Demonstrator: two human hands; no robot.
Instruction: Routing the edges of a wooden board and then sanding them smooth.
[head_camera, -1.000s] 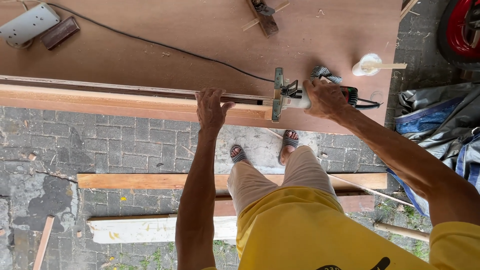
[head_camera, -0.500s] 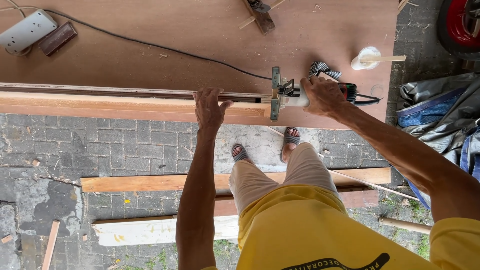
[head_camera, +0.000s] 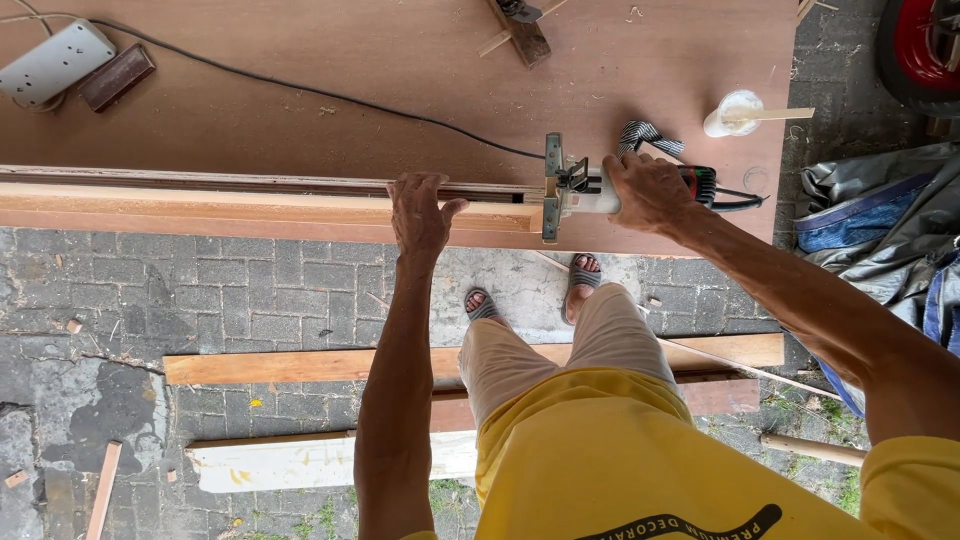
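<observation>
My left hand (head_camera: 420, 212) lies flat on a long pale wooden plank (head_camera: 200, 208) that rests along the near edge of a brown board table (head_camera: 400, 60). My right hand (head_camera: 650, 190) grips a small electric hand tool (head_camera: 590, 187) with a metal base plate set against the plank's right end. The tool's black cord (head_camera: 300, 90) runs left across the table toward a white power strip (head_camera: 55, 62).
A white cup with a stick across it (head_camera: 735, 112) stands at the table's right. A small dark block (head_camera: 115, 77) lies by the power strip. On the brick paving below lie several planks (head_camera: 300, 365), my sandalled feet (head_camera: 530, 290), and crumpled tarpaulin (head_camera: 880, 220) at right.
Both hands keep their grip and place; the tool stays at the plank's right end. Only the view shifts slightly.
</observation>
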